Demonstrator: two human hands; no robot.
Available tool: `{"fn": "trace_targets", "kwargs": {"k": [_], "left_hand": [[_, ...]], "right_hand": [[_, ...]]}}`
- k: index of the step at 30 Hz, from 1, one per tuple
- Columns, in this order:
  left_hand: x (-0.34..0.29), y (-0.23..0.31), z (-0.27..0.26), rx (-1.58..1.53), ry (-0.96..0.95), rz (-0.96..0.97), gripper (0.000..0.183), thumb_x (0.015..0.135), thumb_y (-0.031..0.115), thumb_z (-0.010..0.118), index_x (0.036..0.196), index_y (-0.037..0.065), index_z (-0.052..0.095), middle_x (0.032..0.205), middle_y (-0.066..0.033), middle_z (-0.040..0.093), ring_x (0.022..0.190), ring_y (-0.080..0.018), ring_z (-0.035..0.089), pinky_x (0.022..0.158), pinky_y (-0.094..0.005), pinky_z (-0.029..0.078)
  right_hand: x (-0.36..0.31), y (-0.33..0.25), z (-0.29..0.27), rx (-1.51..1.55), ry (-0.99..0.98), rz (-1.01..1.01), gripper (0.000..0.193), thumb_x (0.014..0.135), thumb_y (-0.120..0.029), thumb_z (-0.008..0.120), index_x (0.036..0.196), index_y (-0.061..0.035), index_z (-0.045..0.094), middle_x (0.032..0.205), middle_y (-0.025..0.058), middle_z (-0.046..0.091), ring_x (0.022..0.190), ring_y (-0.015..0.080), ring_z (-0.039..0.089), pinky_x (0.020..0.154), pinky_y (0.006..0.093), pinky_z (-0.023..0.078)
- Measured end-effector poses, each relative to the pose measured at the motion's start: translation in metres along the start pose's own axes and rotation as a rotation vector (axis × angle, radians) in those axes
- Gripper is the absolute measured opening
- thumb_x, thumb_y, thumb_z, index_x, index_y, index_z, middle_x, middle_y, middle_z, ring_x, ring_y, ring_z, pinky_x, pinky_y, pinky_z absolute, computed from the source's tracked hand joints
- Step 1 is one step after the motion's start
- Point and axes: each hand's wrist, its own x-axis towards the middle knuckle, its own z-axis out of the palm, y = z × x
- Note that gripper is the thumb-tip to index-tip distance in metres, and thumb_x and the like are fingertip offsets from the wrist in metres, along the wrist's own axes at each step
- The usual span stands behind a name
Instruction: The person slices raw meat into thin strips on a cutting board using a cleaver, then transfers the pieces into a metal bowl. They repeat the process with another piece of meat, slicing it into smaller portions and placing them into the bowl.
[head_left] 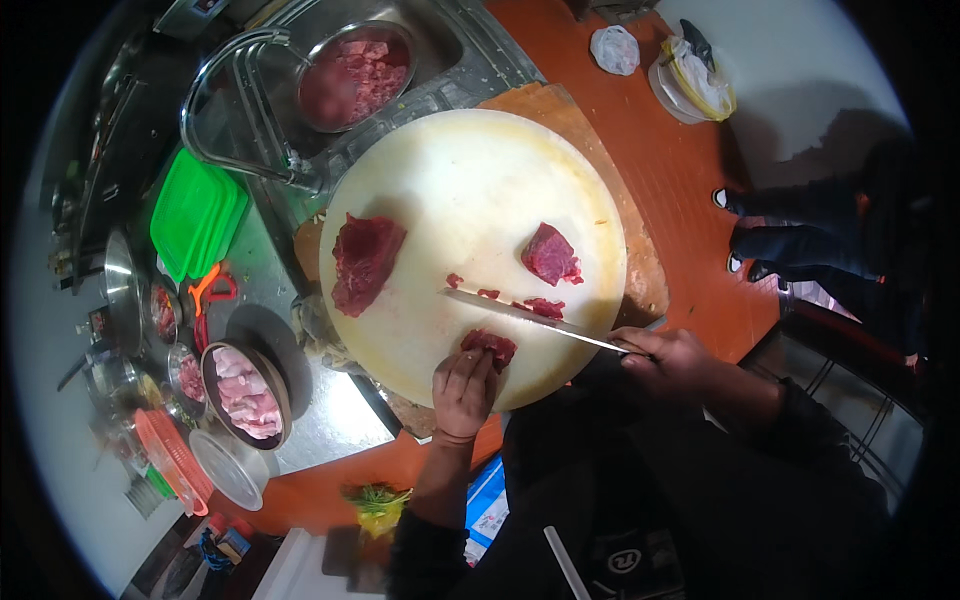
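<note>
A small piece of red meat [492, 343] lies near the front edge of the round cutting board [450, 160]. My left hand [465, 390] presses its fingertips onto that piece. In my right hand [665, 360], at the board's right edge, is the handle of a long knife [540, 318]. Its blade reaches left across the board, just beyond the held piece. Thin meat scraps [540, 308] lie along the blade's far side. One larger chunk of red meat [367, 262] sits on the board's left, and another chunk [551, 254] on its right.
A metal bowl of cut meat [357, 78] stands in the sink behind a curved faucet [190, 110]. On the left counter are green plastic baskets [195, 215], orange-handled scissors [207, 285] and a bowl of pale meat [250, 390]. People [810, 230] stand at the right, near a lined bucket [690, 85].
</note>
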Motion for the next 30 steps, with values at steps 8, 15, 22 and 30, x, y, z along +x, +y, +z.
{"fn": "trace_targets", "kwargs": {"k": [8, 15, 22, 30], "left_hand": [[0.0, -0.006, 0.004, -0.026, -0.091, -0.019, 0.042, 0.08, 0.008, 0.077, 0.12, 0.006, 0.066, 0.118, -0.0132, 0.064, 0.105, -0.0351, 0.063, 0.092, -0.048, 0.052], [0.004, -0.007, 0.003, -0.057, -0.125, -0.031, 0.038, 0.079, 0.012, 0.077, 0.116, 0.007, 0.067, 0.114, -0.0149, 0.065, 0.105, -0.0389, 0.063, 0.089, -0.0493, 0.052], [0.011, -0.003, 0.003, 0.006, -0.088, -0.106, 0.038, 0.074, 0.011, 0.077, 0.111, 0.009, 0.071, 0.113, -0.0128, 0.067, 0.1, -0.0382, 0.064, 0.09, -0.0481, 0.05], [0.007, -0.002, 0.004, -0.064, -0.046, -0.092, 0.038, 0.072, 0.003, 0.077, 0.11, 0.009, 0.071, 0.113, -0.0071, 0.066, 0.104, -0.0307, 0.065, 0.092, -0.0425, 0.052]], "right_hand": [[-0.014, -0.031, -0.009, -0.227, -0.039, -0.048, 0.043, 0.102, -0.039, 0.062, 0.133, -0.0101, 0.062, 0.091, 0.0118, 0.076, 0.078, 0.029, 0.075, 0.065, 0.0406, 0.06], [-0.03, -0.048, -0.032, -0.293, -0.202, 0.013, 0.042, 0.1, -0.032, 0.066, 0.136, -0.0119, 0.06, 0.09, 0.0096, 0.075, 0.08, 0.0272, 0.075, 0.065, 0.0397, 0.06], [0.072, -0.071, 0.028, -0.213, -0.146, -0.052, 0.04, 0.103, -0.041, 0.058, 0.132, -0.0126, 0.058, 0.077, 0.0147, 0.07, 0.073, 0.0362, 0.071, 0.066, 0.0493, 0.056], [0.001, 0.001, -0.001, -0.116, -0.203, 0.123, 0.042, 0.101, -0.04, 0.062, 0.133, -0.0131, 0.061, 0.094, 0.0145, 0.075, 0.078, 0.0356, 0.073, 0.071, 0.0447, 0.059]]}}
